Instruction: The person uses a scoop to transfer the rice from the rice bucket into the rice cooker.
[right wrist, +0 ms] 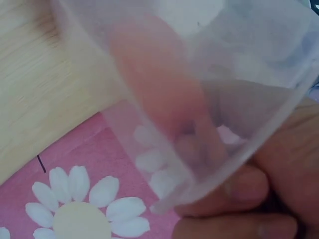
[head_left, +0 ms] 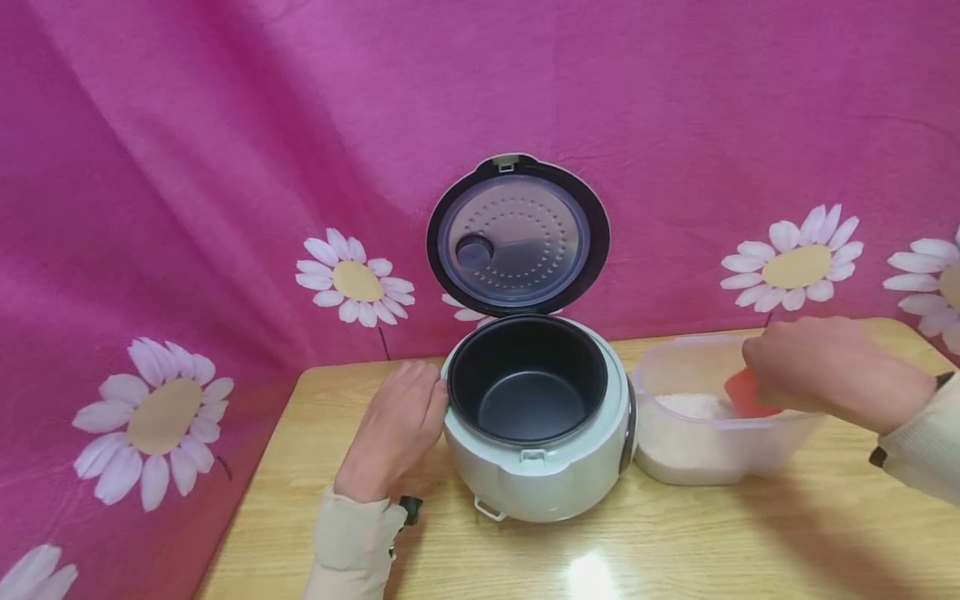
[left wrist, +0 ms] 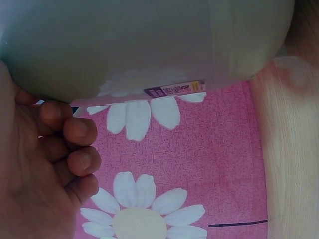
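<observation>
A white rice cooker (head_left: 536, 483) stands with its lid (head_left: 517, 242) raised and a dark inner pot (head_left: 528, 383) that looks bare inside. At the cooker's left side, my left hand (head_left: 397, 425) grips near the upper edge; the left wrist view shows its fingers (left wrist: 82, 162) curled against the body, the thumb hidden. My right hand (head_left: 817, 367) holds an orange-red scoop (head_left: 742, 393) by its handle, inside a clear plastic container (head_left: 750, 450) of what looks like white rice (head_left: 693, 407). Through the container wall, the scoop (right wrist: 154, 74) shows blurred in the right wrist view.
Everything stands on a light wooden table (head_left: 465, 558). The container is close to the cooker's right side. A pink cloth (head_left: 645, 108) with white flowers hangs right behind the table and along its left.
</observation>
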`<act>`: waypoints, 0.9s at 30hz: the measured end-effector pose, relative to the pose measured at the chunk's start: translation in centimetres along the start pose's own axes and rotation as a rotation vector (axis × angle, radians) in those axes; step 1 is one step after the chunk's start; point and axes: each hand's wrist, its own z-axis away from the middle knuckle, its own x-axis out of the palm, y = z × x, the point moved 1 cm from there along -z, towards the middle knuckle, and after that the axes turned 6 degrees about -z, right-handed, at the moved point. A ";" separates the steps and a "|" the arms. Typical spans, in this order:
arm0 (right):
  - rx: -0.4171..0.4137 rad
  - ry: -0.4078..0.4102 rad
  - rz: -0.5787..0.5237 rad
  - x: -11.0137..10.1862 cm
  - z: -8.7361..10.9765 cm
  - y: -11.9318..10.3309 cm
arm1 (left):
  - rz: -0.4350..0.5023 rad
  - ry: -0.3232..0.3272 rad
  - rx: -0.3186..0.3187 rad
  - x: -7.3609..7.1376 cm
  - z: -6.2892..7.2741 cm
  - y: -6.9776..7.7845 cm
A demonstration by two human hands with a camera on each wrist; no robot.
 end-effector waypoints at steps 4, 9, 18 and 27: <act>0.007 -0.024 0.014 0.3 -0.6 -0.8 | 0.005 0.007 0.000 0.1 0.2 0.0; 0.009 -0.013 0.040 0.6 -0.8 -1.3 | 0.010 0.012 -0.001 0.2 0.1 0.1; -0.049 -0.036 0.017 1.1 -1.2 -1.3 | 0.028 -0.016 -0.024 0.0 0.0 0.1; -0.078 -0.113 -0.056 1.7 -2.2 -1.2 | 0.024 -0.014 -0.012 -0.1 0.0 0.0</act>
